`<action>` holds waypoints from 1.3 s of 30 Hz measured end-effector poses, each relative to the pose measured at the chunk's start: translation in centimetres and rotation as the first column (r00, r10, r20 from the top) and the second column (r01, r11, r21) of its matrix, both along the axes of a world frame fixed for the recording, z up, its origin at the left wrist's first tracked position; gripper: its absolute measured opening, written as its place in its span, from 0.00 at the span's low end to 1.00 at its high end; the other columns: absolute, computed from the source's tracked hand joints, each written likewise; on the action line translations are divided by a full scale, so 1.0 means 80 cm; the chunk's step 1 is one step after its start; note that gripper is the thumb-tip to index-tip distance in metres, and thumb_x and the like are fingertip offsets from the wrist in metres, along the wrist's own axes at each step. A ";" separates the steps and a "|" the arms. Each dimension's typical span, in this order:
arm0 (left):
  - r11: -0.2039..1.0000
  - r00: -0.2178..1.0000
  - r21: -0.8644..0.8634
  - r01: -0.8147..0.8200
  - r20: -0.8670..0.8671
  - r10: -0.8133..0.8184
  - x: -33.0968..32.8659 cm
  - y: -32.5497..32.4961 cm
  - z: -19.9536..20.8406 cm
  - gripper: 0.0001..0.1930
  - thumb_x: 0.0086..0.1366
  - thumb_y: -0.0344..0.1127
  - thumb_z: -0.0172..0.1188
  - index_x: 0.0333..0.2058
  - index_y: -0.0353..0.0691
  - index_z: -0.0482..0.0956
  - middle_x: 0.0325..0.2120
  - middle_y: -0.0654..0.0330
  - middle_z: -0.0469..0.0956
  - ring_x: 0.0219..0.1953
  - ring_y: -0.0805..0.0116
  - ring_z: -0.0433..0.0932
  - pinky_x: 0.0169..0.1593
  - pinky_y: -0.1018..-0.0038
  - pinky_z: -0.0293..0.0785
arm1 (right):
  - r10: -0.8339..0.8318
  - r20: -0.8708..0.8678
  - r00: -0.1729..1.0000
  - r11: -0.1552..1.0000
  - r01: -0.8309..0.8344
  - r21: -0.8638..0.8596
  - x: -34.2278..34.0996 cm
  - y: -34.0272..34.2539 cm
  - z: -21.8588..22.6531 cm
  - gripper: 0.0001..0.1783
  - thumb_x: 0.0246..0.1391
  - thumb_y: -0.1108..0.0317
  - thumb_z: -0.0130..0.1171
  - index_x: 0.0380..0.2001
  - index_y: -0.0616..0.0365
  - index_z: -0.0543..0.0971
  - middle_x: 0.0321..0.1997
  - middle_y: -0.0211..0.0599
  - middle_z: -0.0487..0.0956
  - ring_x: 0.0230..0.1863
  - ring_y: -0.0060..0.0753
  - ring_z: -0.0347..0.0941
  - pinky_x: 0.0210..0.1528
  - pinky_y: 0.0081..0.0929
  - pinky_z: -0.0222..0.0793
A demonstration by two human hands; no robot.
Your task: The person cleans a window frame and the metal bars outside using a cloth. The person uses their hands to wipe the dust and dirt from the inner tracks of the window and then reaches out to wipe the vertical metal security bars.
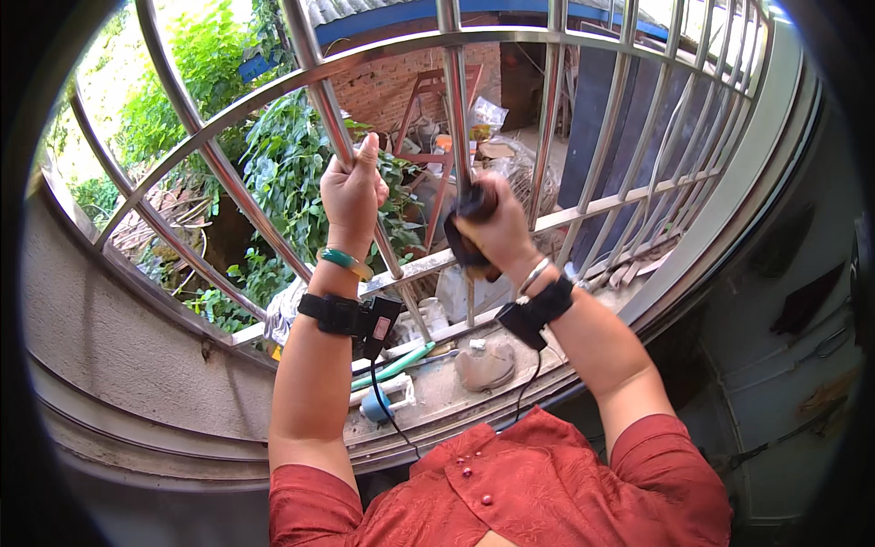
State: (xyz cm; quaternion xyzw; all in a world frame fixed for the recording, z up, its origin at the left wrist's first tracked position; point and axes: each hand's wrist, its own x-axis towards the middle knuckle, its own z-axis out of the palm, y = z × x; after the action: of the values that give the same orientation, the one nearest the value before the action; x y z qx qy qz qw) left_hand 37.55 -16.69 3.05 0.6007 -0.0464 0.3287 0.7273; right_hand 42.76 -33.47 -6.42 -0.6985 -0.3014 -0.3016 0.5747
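Note:
My left hand (352, 199) is closed around an upright metal bar (330, 117) of the window grille, thumb pointing up along it. To its right, my right hand (501, 228) grips a dark brown cloth (465, 246) wrapped against another upright bar (455, 105). The cloth hangs partly below the fingers, and motion blurs both it and the hand. Both hands are below the curved upper crossbar (510, 36) and above the lower rail (592, 210). Each wrist carries a black strapped device with a cable.
On the sill below are a brownish stone-like lump (485, 366), a green tube (401, 365) and a blue-and-white plastic piece (375, 404). More bars stand on both sides. Beyond the grille are leafy plants (283, 155), a brick wall (392, 82) and piled clutter.

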 end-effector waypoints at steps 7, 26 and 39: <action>1.000 1.000 0.007 -0.003 0.015 0.003 -0.005 0.005 -0.001 0.15 0.58 0.42 0.58 0.20 0.44 0.64 0.08 0.72 0.58 0.09 0.83 0.57 0.12 0.85 0.54 | 0.288 0.015 0.958 0.806 -0.250 0.537 0.018 0.032 0.202 0.27 0.30 0.67 0.71 0.33 0.64 0.68 0.28 0.34 0.75 0.29 0.23 0.72 0.34 0.20 0.69; 0.990 0.991 0.046 -0.131 0.034 0.129 0.001 0.004 -0.005 0.19 0.62 0.36 0.53 0.14 0.49 0.57 0.08 0.74 0.51 0.09 0.85 0.47 0.11 0.85 0.43 | -0.051 0.013 0.999 0.974 0.047 0.220 -0.032 0.022 -0.047 0.32 0.33 0.76 0.61 0.46 0.60 0.61 0.43 0.49 0.65 0.45 0.53 0.64 0.48 0.37 0.64; 0.978 0.980 0.062 -0.200 0.019 0.199 0.003 0.008 -0.007 0.19 0.62 0.38 0.53 0.14 0.49 0.56 0.08 0.74 0.50 0.08 0.84 0.47 0.11 0.83 0.43 | 0.012 -0.041 0.999 0.970 -0.001 0.243 -0.043 -0.017 -0.055 0.26 0.33 0.76 0.60 0.40 0.54 0.66 0.36 0.45 0.69 0.40 0.52 0.67 0.40 0.36 0.67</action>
State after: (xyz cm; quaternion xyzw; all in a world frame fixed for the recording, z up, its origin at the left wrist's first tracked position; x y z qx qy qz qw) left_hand 37.79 -16.07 2.46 0.6230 -0.0009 0.4020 0.6710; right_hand 39.30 -34.80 -10.81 -0.6281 -0.2522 -0.3196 0.6631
